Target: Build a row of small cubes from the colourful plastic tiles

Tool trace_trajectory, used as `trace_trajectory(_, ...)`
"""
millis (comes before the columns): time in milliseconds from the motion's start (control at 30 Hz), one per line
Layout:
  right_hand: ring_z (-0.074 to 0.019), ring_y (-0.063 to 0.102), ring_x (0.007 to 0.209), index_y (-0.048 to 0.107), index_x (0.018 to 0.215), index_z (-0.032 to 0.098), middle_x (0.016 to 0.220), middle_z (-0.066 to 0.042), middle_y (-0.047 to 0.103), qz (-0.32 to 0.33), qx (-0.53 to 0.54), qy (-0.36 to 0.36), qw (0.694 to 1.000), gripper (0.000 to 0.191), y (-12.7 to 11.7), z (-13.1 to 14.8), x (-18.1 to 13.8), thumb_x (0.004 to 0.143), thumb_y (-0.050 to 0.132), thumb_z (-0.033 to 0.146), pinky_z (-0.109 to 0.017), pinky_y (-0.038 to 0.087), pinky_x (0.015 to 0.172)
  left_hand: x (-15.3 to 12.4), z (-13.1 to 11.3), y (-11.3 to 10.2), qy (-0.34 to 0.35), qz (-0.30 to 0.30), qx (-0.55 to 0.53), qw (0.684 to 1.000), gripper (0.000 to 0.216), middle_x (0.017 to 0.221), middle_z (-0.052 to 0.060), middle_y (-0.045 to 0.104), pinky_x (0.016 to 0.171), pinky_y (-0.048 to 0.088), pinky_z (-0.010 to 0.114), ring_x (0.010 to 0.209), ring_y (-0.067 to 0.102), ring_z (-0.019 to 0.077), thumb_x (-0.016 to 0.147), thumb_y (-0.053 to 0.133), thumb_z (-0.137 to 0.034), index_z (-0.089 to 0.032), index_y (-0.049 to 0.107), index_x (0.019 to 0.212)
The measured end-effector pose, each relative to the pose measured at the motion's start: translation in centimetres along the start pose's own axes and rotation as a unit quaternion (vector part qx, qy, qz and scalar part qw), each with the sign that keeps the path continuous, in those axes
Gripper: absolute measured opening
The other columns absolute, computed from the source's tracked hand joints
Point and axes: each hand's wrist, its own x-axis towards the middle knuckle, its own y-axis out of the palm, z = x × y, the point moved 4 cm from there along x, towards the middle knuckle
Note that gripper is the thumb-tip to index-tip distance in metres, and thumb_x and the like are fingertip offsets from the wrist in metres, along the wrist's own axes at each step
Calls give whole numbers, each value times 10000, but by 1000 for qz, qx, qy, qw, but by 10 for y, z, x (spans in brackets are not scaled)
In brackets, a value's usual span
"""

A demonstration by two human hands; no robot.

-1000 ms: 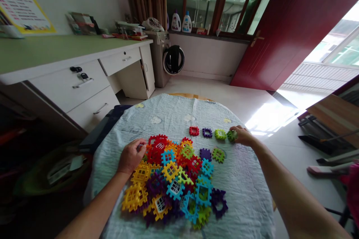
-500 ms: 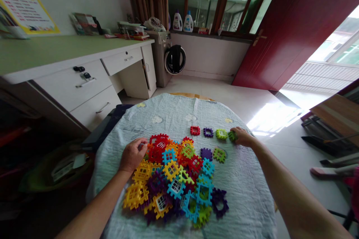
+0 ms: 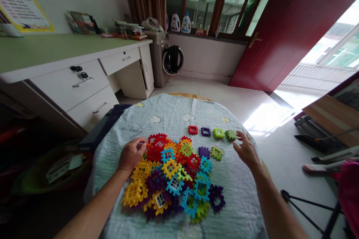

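Observation:
A pile of colourful toothed plastic tiles (image 3: 174,173) lies on a round table under a pale blue quilted cloth (image 3: 168,114). Beyond the pile stands a row of single tiles: red (image 3: 193,130), purple (image 3: 205,131), light green (image 3: 218,133) and green (image 3: 230,134). My right hand (image 3: 246,149) hovers just behind the green tile, fingers apart, holding nothing. My left hand (image 3: 131,154) rests with curled fingers on the pile's left edge, touching red tiles. A loose green tile (image 3: 216,152) and a purple one (image 3: 204,152) lie between pile and row.
A white desk with drawers (image 3: 73,82) stands to the left, a small washing machine (image 3: 165,58) behind it. A dark red door (image 3: 283,26) is open at the right. A folded stand (image 3: 314,205) and wooden boards (image 3: 331,119) lie on the floor to the right.
My right hand has let go of the green tile at the row's right end and drawn back toward me. My left hand stays on the pile.

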Motion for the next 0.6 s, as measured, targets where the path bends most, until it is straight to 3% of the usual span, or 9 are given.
trace_trajectory(133, -227, 636, 907, 598, 1126, 213, 1119, -105, 613, 12, 67, 14, 998, 374, 26, 22, -51, 805, 542, 395, -368, 536, 732, 0, -2, -1, 1, 1, -2, 1000, 273, 943, 80, 739, 909, 522, 342, 929, 685, 240, 786, 469, -397, -200, 655, 817)
trace_trajectory(233, -261, 613, 989, 606, 1131, 195, 1116, -121, 625, -12, 53, 16, 998, 414, 46, 29, -69, 783, 562, 417, -432, 513, 860, 0, -2, -1, -1, 3, -3, 1000, 301, 945, 84, 737, 904, 519, 340, 927, 684, 238, 805, 459, -424, -197, 655, 826)
trace_trajectory(333, -296, 554, 1117, 594, 1190, 181, 1174, -139, 617, -41, 5, -12, 999, 461, 57, 32, -76, 774, 572, 378, -486, 436, 995, -1, -1, -1, -7, 5, -8, 1000, 328, 951, 81, 739, 902, 516, 337, 925, 683, 236, 820, 458, -457, -198, 657, 836)
trace_trajectory(600, -282, 541, 1114, 612, 1153, 211, 1189, -90, 631, -11, -55, -39, 998, 394, 58, 36, -78, 786, 582, 349, -454, 416, 996, -1, -5, -3, -15, 7, -13, 1000, 349, 942, 73, 742, 883, 517, 330, 908, 683, 233, 827, 453, -488, -210, 663, 833)
